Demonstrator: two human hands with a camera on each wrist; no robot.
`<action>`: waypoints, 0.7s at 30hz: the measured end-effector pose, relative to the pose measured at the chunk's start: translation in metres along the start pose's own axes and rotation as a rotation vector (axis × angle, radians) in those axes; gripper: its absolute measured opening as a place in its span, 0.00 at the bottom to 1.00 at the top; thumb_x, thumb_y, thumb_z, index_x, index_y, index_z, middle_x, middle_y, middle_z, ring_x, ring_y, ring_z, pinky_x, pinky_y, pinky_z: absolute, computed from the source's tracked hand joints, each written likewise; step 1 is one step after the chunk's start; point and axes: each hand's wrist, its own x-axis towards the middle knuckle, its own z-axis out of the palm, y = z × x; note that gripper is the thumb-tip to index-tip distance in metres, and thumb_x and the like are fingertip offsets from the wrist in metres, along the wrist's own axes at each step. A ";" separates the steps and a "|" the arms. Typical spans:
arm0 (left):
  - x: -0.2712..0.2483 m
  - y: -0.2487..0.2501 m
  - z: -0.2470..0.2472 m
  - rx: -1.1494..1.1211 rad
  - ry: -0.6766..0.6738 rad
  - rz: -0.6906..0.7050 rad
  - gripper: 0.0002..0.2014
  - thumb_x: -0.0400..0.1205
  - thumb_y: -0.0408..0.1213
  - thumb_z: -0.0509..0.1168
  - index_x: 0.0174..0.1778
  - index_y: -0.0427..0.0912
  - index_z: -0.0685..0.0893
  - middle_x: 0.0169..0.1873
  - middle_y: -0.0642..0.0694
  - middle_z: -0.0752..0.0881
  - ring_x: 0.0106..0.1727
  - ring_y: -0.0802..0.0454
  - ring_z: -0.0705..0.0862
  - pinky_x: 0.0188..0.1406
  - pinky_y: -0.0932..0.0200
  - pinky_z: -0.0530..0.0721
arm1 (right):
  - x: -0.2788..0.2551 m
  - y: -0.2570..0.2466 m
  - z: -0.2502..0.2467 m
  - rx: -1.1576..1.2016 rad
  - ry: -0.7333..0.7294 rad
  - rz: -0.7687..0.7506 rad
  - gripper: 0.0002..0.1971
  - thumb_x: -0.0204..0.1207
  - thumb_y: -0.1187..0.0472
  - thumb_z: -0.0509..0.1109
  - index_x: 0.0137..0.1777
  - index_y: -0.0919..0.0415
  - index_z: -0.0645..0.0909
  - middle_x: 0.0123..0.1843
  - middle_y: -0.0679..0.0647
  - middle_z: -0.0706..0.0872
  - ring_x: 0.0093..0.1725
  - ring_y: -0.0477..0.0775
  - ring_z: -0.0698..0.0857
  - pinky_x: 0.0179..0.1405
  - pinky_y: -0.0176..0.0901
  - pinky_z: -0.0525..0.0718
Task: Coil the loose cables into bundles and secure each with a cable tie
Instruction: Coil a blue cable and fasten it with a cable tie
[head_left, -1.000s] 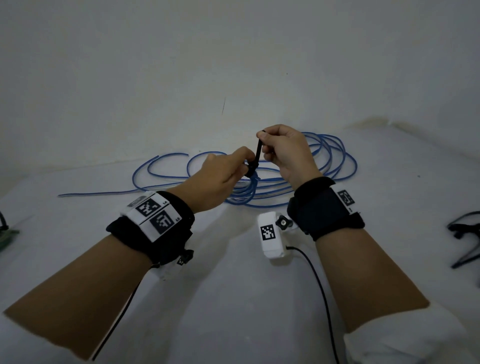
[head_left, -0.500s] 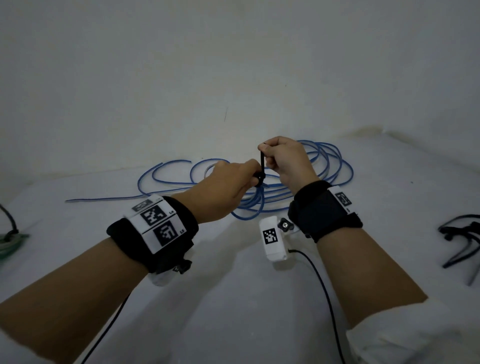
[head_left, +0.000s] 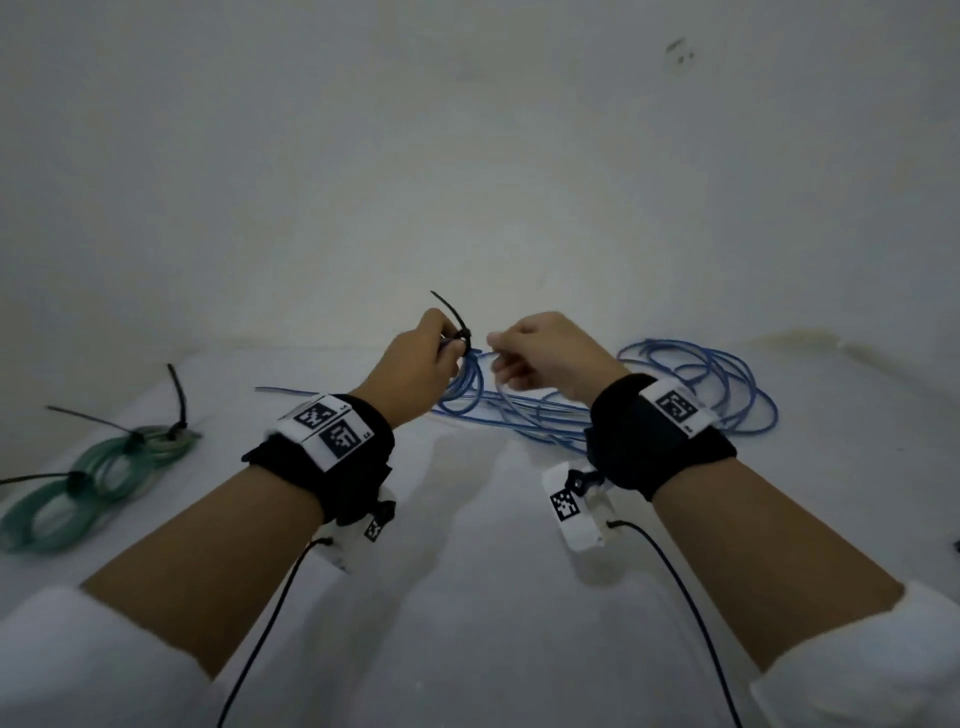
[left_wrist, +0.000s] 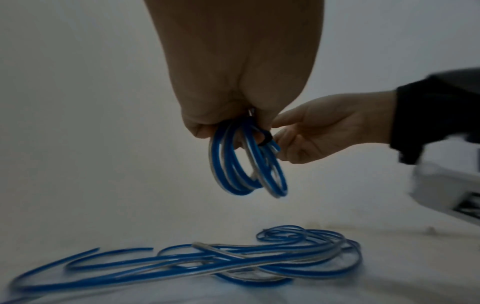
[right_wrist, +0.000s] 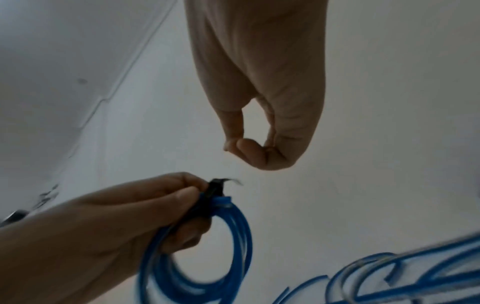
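Note:
A long blue cable (head_left: 701, 374) lies in loose loops on the white surface (head_left: 493, 597). My left hand (head_left: 449, 351) grips a small coil of it (left_wrist: 246, 170), lifted off the surface. A black cable tie (head_left: 457, 327) is cinched around that coil, its tail sticking up to the left. In the right wrist view the tie (right_wrist: 213, 193) sits just past the left hand's fingers (right_wrist: 182, 197). My right hand (head_left: 498, 356) hovers just right of the tie, apart from it. It holds nothing, and its thumb and index tip (right_wrist: 237, 144) rest loosely together.
A green cable bundle (head_left: 93, 478) bound with black ties lies at the left edge. More blue loops (left_wrist: 233, 259) spread under and to the right of my hands. A white wall rises close behind. Black wrist-camera leads trail toward me.
My right hand has let go of the tie's tail and drawn slightly right. The left hand has lifted the tied coil. The view has swung left, so the green bundle now shows.

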 end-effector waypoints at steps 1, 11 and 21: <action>-0.002 -0.006 -0.005 -0.018 0.036 -0.038 0.09 0.84 0.38 0.58 0.54 0.36 0.73 0.43 0.38 0.87 0.42 0.42 0.82 0.36 0.57 0.71 | 0.000 -0.001 0.015 0.004 -0.051 0.009 0.09 0.80 0.64 0.65 0.39 0.67 0.78 0.32 0.62 0.83 0.21 0.47 0.83 0.22 0.34 0.82; -0.041 -0.068 -0.068 -0.071 -0.007 -0.265 0.17 0.80 0.30 0.58 0.65 0.37 0.76 0.56 0.42 0.83 0.57 0.45 0.81 0.52 0.59 0.76 | 0.026 0.004 0.136 0.119 -0.285 0.081 0.14 0.79 0.57 0.68 0.52 0.71 0.81 0.45 0.62 0.86 0.44 0.58 0.87 0.42 0.43 0.88; -0.061 -0.156 -0.126 0.193 -0.081 -0.544 0.10 0.78 0.33 0.67 0.55 0.39 0.82 0.51 0.38 0.85 0.40 0.45 0.85 0.46 0.55 0.84 | 0.063 0.012 0.227 0.113 -0.307 0.194 0.04 0.76 0.71 0.70 0.41 0.71 0.80 0.35 0.62 0.83 0.32 0.56 0.85 0.36 0.45 0.89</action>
